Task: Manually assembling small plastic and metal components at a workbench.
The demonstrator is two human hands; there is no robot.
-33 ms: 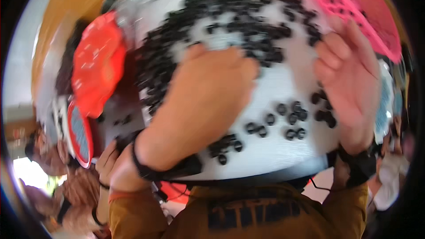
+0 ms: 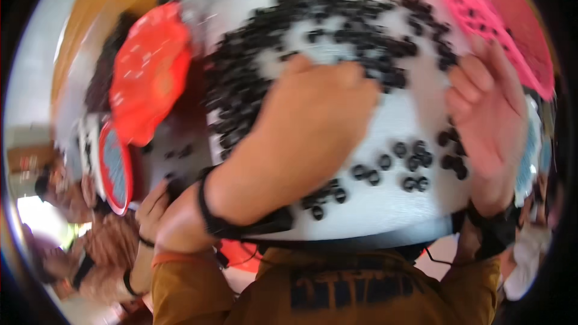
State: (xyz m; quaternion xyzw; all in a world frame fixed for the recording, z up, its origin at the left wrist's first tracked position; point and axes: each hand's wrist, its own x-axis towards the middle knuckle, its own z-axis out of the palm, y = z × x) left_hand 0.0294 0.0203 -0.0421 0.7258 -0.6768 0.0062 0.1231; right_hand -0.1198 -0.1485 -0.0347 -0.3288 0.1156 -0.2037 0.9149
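Note:
Many small black ring-like pieces (image 2: 241,93) are spread over a white work surface (image 2: 397,117), thickest in an arc at the far and left side. My left hand (image 2: 319,114) is over this pile, its back turned up and its fingers curled down and closed; their tips, and anything between them, are hidden. My right hand (image 2: 487,108) is at the right edge, palm showing, with some fingers bent and others stretched, and nothing visible in it. Nearer to me, a loose group of black rings (image 2: 415,159) lies between the hands. Motion blurs the picture somewhat.
A pink perforated basket (image 2: 500,42) holding a few black pieces stands at the far right. Left of the surface are a shiny red plastic thing (image 2: 150,78) and a red-rimmed dish (image 2: 128,171). Clear plastic (image 2: 211,0) lies beyond. Another person's hand (image 2: 150,210) is at the left.
The whole view has shifted, so the surface and both hands appear a little farther right. The hands keep nearly the same poses over the pieces.

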